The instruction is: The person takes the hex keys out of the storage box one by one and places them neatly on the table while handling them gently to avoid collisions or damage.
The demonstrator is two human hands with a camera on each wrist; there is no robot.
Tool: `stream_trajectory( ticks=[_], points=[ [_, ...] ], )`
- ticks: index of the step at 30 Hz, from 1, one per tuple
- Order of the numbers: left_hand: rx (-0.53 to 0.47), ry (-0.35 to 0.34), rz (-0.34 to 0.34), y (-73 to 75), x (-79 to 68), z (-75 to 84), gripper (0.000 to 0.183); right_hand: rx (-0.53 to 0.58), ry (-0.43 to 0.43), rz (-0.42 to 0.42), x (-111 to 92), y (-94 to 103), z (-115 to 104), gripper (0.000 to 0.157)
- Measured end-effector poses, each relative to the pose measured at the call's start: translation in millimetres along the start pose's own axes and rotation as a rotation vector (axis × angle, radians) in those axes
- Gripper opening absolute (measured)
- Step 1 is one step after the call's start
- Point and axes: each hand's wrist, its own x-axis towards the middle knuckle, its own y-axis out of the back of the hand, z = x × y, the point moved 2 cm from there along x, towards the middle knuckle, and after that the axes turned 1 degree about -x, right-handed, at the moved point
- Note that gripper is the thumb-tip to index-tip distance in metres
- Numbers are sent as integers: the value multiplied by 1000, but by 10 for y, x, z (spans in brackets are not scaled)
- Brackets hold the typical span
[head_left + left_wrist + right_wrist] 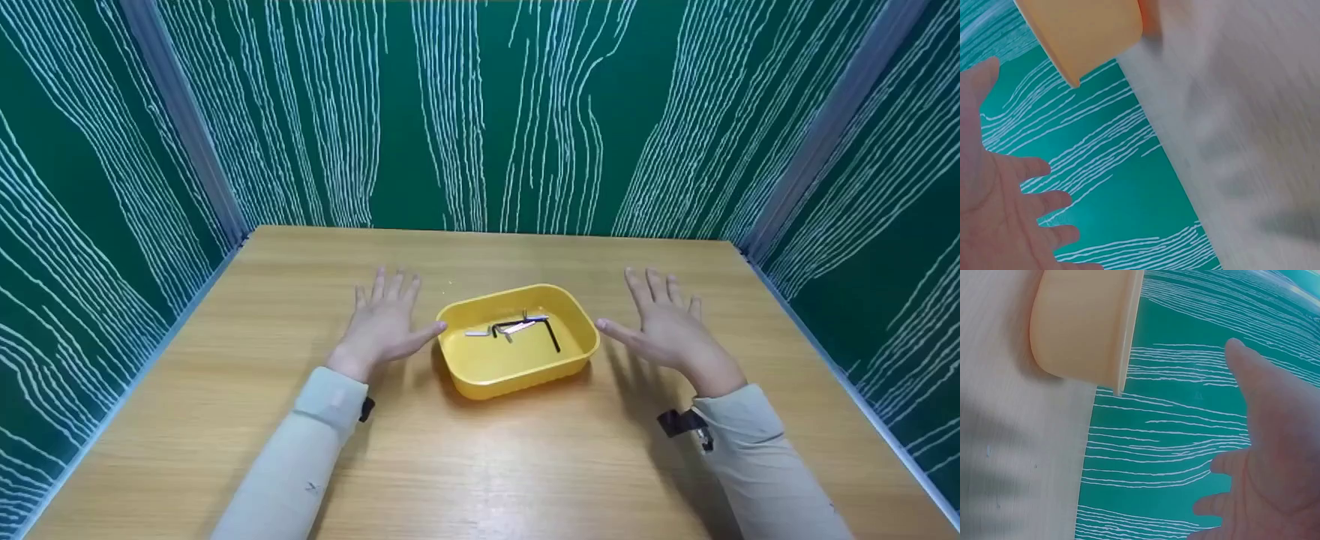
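Note:
A yellow plastic tray stands on the wooden table between the two hands. On its floor lie a black hex key and several small metal pieces in a loose cluster. My left hand is spread with straight fingers on the tray's left, its thumb tip overlapping the rim in the head view. To the right, my right hand is spread likewise, thumb pointing at the tray's right end. Both wrist views show a gap between the thumb and the tray wall, and neither hand holds anything.
The light wooden table runs back to a green wall with white wavy lines. Similar green panels flank it left and right, joined by grey corner posts. Tiny specks lie behind the tray.

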Motion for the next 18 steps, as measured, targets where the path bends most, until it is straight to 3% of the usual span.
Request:
stream_trajectory(
  ticks=[9,18],
  points=[
    [-64,-12,-23,-51,-10,18,103,-22,4,20,21,-21,-30,113],
    [-158,35,-67,-107,-16,48,104,-48,24,32,51,-13,-58,112]
  ],
)
